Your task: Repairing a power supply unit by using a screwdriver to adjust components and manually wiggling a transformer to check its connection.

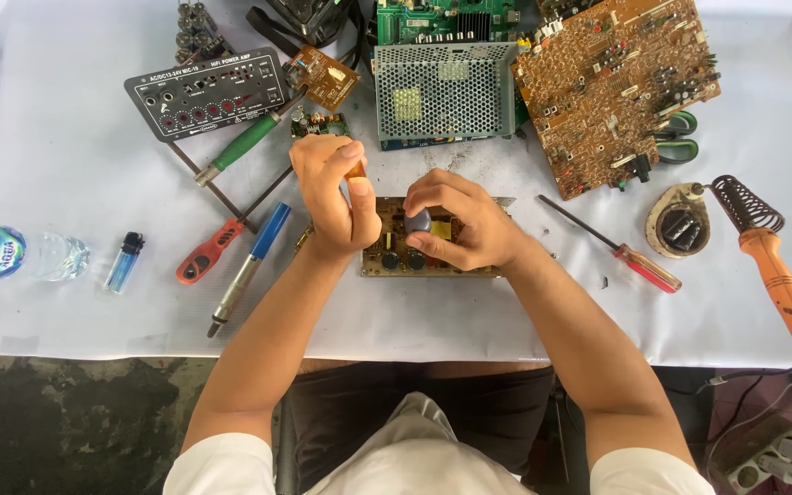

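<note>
- White cloth covers the table (pixel 93 165), strewn with tools and boards.
- Small circuit board (pixel 387 252) lies flat at centre, pinned for steadiness by both hands.
- Right hand (pixel 465 225) curls over the board, fingers clamped on a dark round part (pixel 418 220).
- Left hand (pixel 332 197), fisted at the board's left edge, grips an amber tool handle (pixel 356 170).
- Red screwdriver (pixel 616 247) lies right of the board.

Bright, even daylight fills the scene. The white worktop (pixel 93 174) almost glares, shadows stay soft, and everything looks sharp.
</note>
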